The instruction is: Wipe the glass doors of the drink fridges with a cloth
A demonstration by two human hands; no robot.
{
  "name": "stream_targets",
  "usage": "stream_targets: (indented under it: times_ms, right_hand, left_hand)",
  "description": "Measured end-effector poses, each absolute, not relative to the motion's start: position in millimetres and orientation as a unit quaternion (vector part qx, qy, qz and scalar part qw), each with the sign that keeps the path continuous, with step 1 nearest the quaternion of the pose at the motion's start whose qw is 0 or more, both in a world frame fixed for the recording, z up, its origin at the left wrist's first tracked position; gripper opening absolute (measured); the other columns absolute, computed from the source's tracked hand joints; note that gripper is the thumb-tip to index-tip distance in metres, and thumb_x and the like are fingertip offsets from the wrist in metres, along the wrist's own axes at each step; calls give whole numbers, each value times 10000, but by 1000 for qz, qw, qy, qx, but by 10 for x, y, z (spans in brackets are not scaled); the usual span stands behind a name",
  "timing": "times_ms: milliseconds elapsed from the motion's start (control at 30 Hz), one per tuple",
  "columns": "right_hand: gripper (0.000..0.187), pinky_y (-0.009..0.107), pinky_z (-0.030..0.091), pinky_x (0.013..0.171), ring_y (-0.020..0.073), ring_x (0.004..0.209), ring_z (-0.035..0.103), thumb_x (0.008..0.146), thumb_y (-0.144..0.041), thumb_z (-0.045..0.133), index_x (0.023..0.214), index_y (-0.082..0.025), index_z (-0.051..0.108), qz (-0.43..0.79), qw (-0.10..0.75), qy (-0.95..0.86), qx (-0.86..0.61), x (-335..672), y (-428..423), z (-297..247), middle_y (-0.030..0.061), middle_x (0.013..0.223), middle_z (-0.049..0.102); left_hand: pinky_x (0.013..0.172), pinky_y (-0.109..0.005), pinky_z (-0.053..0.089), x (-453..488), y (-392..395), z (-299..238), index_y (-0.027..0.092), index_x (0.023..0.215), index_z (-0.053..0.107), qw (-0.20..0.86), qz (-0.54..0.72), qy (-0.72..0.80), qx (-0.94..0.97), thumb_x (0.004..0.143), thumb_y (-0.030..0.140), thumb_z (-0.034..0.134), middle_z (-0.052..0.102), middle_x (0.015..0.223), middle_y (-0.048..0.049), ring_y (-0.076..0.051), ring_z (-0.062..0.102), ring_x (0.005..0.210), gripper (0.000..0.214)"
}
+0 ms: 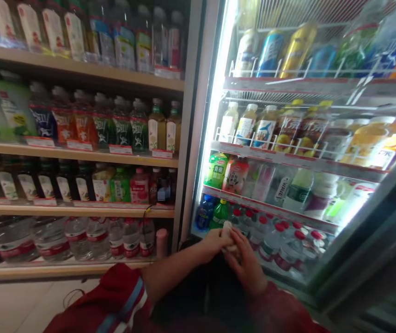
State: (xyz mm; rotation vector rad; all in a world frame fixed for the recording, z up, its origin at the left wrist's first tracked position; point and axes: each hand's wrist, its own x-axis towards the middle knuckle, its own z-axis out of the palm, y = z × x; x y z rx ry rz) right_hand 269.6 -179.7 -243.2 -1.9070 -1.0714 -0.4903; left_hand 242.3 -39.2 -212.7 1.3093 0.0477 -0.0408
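Note:
My left hand (213, 244) and my right hand (243, 260) meet low in the middle, in front of the lit fridge. Both are closed around a small, crumpled white cloth (228, 227); it may be a paper tissue, as blur hides its texture. One end sticks up above the fingers and a bit more shows between the hands. Just behind them, on the fridge's bottom level, stand a green bottle (219, 213), a blue bottle (204, 212) and several red-capped water bottles (277, 238). Neither hand touches a bottle.
The fridge's wire-fronted shelves (301, 159) hold drinks. At right is a dark door frame (360, 249). On the left, wooden shelves (114, 211) carry bottles, a phone-like device (163, 188) with a cable, and a pink tumbler (161, 243). A thin cable (73, 292) lies on the floor.

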Motion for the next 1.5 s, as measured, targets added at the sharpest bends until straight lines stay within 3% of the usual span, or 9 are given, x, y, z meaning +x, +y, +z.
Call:
stream_targets:
  times_ms: [167, 267, 367, 500, 600, 733, 967, 1233, 1500]
  right_hand:
    - [546, 421, 471, 992, 246, 1184, 541, 720, -172, 585, 1261, -224, 531, -156, 395, -464, -778, 2831, -1589, -2420, 100, 1270, 568]
    - [501, 390, 499, 953, 228, 1115, 586, 732, -159, 570, 1227, -235, 562, -193, 343, -494, -775, 2969, -1527, -2137, 90, 1226, 593]
    - [475, 390, 487, 955, 230, 1140, 556, 780, -178, 547, 1251, -238, 541, -338, 305, -488, -745, 3198, -1540, -1623, 90, 1248, 572]
    - [457, 496, 315, 1081, 251, 1259, 444, 822, -191, 527, 1277, -229, 510, -515, 239, -456, -685, 3535, -1536, -891, 87, 1343, 501]
    - [439, 530, 188, 1127, 244, 1335, 352, 861, -203, 486, 1300, -221, 489, -524, 170, -453, -701, 3726, -1348, -605, 79, 1398, 455]
    - [427, 558, 108, 1135, 242, 1368, 303, 891, -179, 442, 1316, -206, 471, -474, 94, -488, -727, 3876, -926, -708, 87, 1421, 432]
    - [433, 517, 119, 1153, 222, 1360, 325, 916, -107, 373, 1337, -190, 432, -458, 6, -567, -685, 3930, -505, -1509, 59, 1420, 439]
    - [446, 565, -12, 1141, 243, 1382, 273, 910, -124, 389, 1352, -174, 422, -487, 57, -511, -706, 3966, -279, -1254, 95, 1444, 397]
    - [399, 544, 116, 1129, 237, 1330, 370, 903, -115, 409, 1285, -189, 498, -413, 17, -605, -681, 3922, -270, -1864, 82, 1375, 493]
  left_hand:
    - [610, -245, 450, 2315, -81, -2161, 130, 884, 609, 816, -65, -8, 575, 487, 213, 701, 623, 754, -6, -111, 588, 635, 416]
    - [684, -283, 475, 2337, 153, -2058, 139, 957, 615, 765, -48, -44, 641, 559, 236, 690, 647, 898, -51, -153, 620, 766, 417]
    - [813, -347, 482, 2472, 355, -1935, 140, 1065, 591, 625, 71, -19, 777, 639, 205, 635, 640, 1052, -98, -208, 617, 933, 433]
    - [1031, -416, 372, 2740, 521, -1846, 132, 1211, 507, 363, 279, 12, 889, 706, 153, 557, 552, 1261, -131, -252, 495, 1199, 508]
    - [1079, -477, 305, 2884, 565, -1874, 104, 1252, 457, 232, 357, 6, 905, 730, 158, 549, 437, 1379, -173, -286, 384, 1301, 533]
    - [1089, -535, 255, 2910, 600, -2024, 117, 1300, 398, 138, 378, 22, 915, 751, 151, 536, 355, 1435, -188, -309, 297, 1352, 567]
    - [1072, -532, 284, 2794, 774, -2305, 117, 1332, 333, 113, 375, 27, 920, 744, 136, 520, 316, 1452, -196, -306, 280, 1359, 617]
    - [1084, -537, 258, 2764, 740, -2422, 119, 1363, 284, 130, 349, 34, 927, 737, 130, 520, 279, 1474, -193, -307, 242, 1375, 669]
    - [1096, -551, 216, 2684, 774, -2610, 99, 1360, 310, 160, 317, 33, 934, 700, 90, 512, 279, 1469, -210, -319, 219, 1381, 690]
